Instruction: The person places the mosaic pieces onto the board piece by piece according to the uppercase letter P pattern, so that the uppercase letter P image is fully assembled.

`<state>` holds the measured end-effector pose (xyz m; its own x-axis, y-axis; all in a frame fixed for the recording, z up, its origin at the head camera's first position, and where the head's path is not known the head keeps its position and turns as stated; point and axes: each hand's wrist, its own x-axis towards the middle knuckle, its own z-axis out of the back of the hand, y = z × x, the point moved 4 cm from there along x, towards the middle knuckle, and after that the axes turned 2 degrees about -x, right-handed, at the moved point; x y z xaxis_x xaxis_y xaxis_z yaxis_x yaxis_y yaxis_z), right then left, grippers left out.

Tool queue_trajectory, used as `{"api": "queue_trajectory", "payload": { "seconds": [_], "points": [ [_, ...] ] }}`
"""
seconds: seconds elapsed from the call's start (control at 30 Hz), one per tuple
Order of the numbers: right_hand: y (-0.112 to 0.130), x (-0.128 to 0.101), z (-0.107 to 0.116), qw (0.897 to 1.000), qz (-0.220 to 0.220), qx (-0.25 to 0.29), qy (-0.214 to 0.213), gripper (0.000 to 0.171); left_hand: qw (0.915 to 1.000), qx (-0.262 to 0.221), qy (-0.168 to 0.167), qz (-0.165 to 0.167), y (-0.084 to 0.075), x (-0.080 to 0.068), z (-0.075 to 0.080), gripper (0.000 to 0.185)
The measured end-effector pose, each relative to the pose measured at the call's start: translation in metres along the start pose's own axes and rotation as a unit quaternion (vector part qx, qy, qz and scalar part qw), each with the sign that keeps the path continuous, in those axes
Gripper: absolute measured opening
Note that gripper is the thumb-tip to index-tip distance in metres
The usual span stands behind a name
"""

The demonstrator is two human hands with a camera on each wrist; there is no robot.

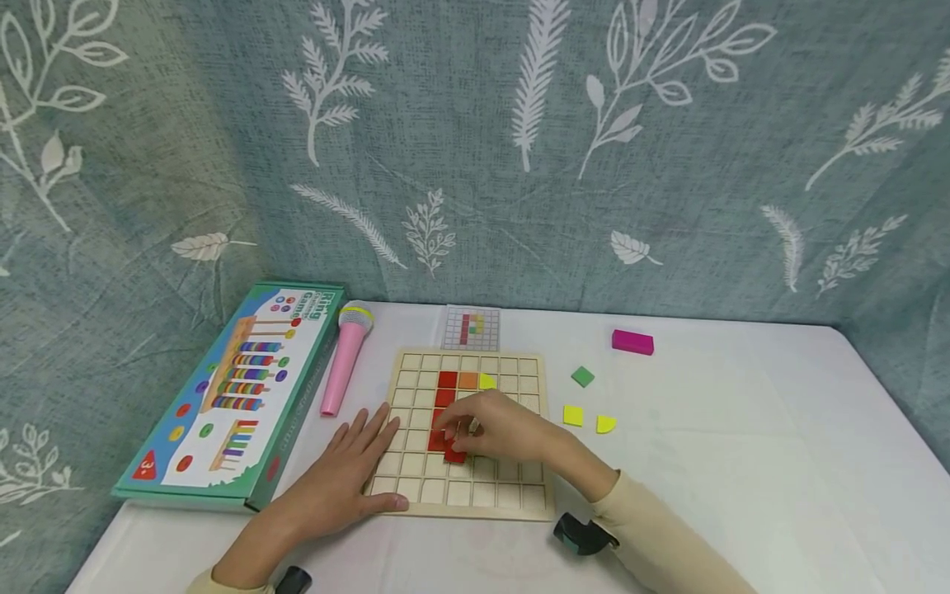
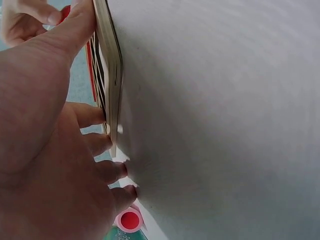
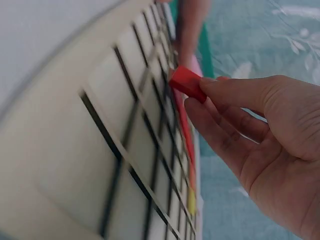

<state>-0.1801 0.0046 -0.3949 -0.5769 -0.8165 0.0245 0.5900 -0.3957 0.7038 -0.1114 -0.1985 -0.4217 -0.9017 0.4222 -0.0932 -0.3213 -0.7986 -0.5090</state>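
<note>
A wooden grid board (image 1: 460, 510) lies on the white table. My right hand (image 1: 500, 425) is over its middle, pinching a red square tile (image 3: 187, 84) between thumb and fingers. A column of red tiles (image 1: 447, 379) fills several cells, partly covered by that hand. Right of the top red tile sit an orange tile (image 1: 468, 380) and a yellow tile (image 1: 486, 381) with a curved edge. With fingers spread, my left hand (image 1: 345, 474) rests at the board's left side, its thumb on the lower left corner.
Behind the board lies a pattern card (image 1: 482, 322). To its right are a green tile (image 1: 582, 376), a yellow square (image 1: 573, 415), a yellow quarter-round tile (image 1: 605, 424) and a magenta block (image 1: 632, 341). A pink toy microphone (image 1: 345, 363) and a game box (image 1: 237, 388) lie left.
</note>
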Motion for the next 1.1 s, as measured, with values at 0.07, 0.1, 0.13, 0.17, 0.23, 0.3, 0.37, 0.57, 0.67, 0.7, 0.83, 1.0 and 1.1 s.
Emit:
{"api": "queue_trajectory", "payload": {
  "seconds": [0.07,0.1,0.13,0.17,0.23,0.3,0.37,0.57,0.67,0.7,0.83,1.0,1.1],
  "points": [
    [0.001,0.003,-0.006,1.000,0.005,-0.003,0.008,0.022,1.0000,0.002,-0.002,-0.002,-0.001,0.000,0.000,0.102],
    [0.001,0.004,-0.008,1.000,0.005,-0.002,0.010,0.021,1.0000,0.001,-0.003,-0.003,-0.001,0.000,0.000,0.102],
    [0.002,0.005,-0.010,1.000,0.005,0.002,0.011,0.021,1.0000,0.002,-0.005,-0.005,-0.002,0.000,0.001,0.102],
    [0.003,0.006,-0.011,1.000,0.004,0.003,0.010,0.021,1.0000,0.002,-0.005,-0.005,-0.002,0.000,0.001,0.102],
    [0.005,0.007,-0.013,1.000,0.001,-0.001,0.010,0.021,1.0000,0.000,-0.003,-0.005,-0.003,0.001,0.001,0.102],
    [0.007,0.010,-0.013,1.000,0.002,-0.008,0.011,0.021,1.0000,-0.001,-0.001,-0.002,-0.003,0.000,0.001,0.102],
    [0.010,0.012,-0.014,1.000,0.007,-0.020,0.014,0.021,1.0000,-0.002,0.000,0.001,-0.003,0.000,0.001,0.102],
    [0.012,0.017,-0.020,0.999,-0.001,-0.037,0.027,0.021,1.0000,-0.005,-0.001,0.001,-0.003,0.000,0.001,0.101],
    [0.013,0.017,-0.022,0.999,-0.010,-0.045,0.026,0.021,1.0000,-0.004,-0.003,-0.002,-0.003,0.000,0.001,0.101],
    [0.012,0.017,-0.023,0.998,-0.012,-0.050,0.025,0.021,1.0000,-0.005,-0.002,0.000,-0.003,0.000,0.001,0.101],
    [0.013,0.016,-0.023,0.998,-0.017,-0.065,0.019,0.022,1.0000,-0.004,-0.004,0.000,-0.004,0.000,0.001,0.100],
    [0.013,0.016,-0.023,0.997,-0.022,-0.067,0.014,0.022,0.9999,-0.008,-0.008,-0.001,-0.005,0.000,0.002,0.100],
    [0.012,0.016,-0.022,0.998,-0.026,-0.060,0.014,0.021,0.9999,-0.007,-0.009,-0.001,-0.006,0.000,0.002,0.100]
  ]
}}
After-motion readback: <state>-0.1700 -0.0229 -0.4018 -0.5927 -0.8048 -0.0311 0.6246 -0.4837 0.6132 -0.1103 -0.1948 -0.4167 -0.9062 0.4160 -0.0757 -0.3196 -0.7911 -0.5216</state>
